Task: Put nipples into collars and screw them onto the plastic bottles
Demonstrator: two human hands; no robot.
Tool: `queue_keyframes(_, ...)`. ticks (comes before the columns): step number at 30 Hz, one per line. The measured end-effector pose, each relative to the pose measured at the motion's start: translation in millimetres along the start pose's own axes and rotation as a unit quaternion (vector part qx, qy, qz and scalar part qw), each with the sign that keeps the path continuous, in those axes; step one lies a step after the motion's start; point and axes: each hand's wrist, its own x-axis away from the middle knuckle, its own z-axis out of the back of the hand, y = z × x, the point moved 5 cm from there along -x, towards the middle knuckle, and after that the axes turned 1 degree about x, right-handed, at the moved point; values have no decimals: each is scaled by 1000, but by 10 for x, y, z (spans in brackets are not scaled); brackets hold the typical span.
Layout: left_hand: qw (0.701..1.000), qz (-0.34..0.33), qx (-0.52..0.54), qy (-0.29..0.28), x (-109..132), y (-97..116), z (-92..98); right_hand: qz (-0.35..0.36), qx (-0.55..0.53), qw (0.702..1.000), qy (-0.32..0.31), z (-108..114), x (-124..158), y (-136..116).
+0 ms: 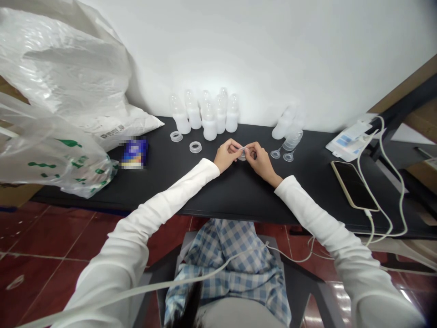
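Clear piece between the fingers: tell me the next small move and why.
Probably have the left hand reach for the nearer white collar ring. The right hand can keep pinching the small clear piece alone, and that ring lies loose just left of the hands, in front of the plastic baby bottles.

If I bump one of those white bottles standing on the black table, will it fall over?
The milky white plastic bottle will probably feel light, because its sides look thin. It stands upright on a flat bottom, so a small bump might only wobble it. Its tall, narrow top means a push up high could likely tip it, and its round body might then roll.
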Motion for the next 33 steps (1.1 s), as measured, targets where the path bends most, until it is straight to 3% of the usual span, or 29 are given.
queue_keyframes(10, 1000, -1, -15, 19, 41, 46, -9, -21, -32, 999, 12, 2, 19, -35)
queue_keyframes(20, 998, 3, 65, 8, -1, 21, -24, -38, -67, 997, 23, 30, 17, 17)
queue_keyframes(33, 999, -23, -30, 31, 7, 25, 3, -56, -93, 993, 36, -19, 14, 106)
